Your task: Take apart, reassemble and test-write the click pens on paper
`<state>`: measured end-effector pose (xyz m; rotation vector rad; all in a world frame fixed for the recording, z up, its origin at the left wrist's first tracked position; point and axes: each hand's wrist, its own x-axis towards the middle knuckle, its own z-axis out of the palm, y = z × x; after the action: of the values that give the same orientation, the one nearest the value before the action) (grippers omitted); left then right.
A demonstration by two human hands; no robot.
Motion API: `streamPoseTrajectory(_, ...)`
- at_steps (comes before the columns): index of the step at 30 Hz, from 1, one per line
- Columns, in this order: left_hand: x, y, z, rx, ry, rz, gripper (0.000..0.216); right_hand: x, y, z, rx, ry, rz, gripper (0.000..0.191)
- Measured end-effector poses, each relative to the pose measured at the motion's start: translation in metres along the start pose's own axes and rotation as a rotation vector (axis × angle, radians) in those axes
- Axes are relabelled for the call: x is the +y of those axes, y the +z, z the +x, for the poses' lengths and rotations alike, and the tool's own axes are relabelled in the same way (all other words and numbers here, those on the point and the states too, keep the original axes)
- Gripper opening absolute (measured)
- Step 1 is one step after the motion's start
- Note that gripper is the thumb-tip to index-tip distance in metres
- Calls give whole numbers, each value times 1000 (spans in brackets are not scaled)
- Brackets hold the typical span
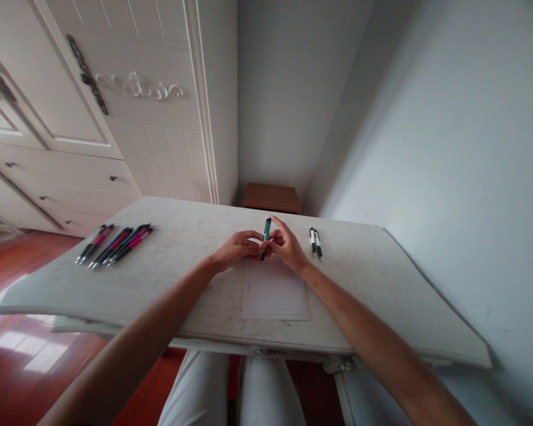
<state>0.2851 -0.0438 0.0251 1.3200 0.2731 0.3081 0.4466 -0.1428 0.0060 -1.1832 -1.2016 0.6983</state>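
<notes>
A teal and black pen (265,235) stands nearly upright over the top edge of a lined sheet of paper (276,294). My left hand (236,247) pinches its lower barrel from the left, fingers closed. From the right, my right hand (286,242) grips the same pen, with the forefinger stretched toward the pen's top. Both hands hover just above the white table (169,278).
Several pink, teal and black pens (115,244) lie in a row at the table's left. Two white and black pens (315,242) lie right of my hands. A white wardrobe (115,118) stands at the left, a small wooden stand (272,197) behind the table, a wall at the right.
</notes>
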Motion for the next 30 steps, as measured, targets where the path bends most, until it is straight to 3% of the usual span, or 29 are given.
streamPoseTrajectory(9, -3, -1, 1, -23, 7, 26, 47, 1, -3, 2, 7, 19, -18, 82)
streamPoseTrajectory(18, -1, -1, 2, 6, -11, 31, 43, 2, 1, 0, -26, 45, -43, 92)
streamPoseTrajectory(30, 1, 0, 1, -9, -25, 39, 43, 3, -1, -1, -16, 28, -122, 89)
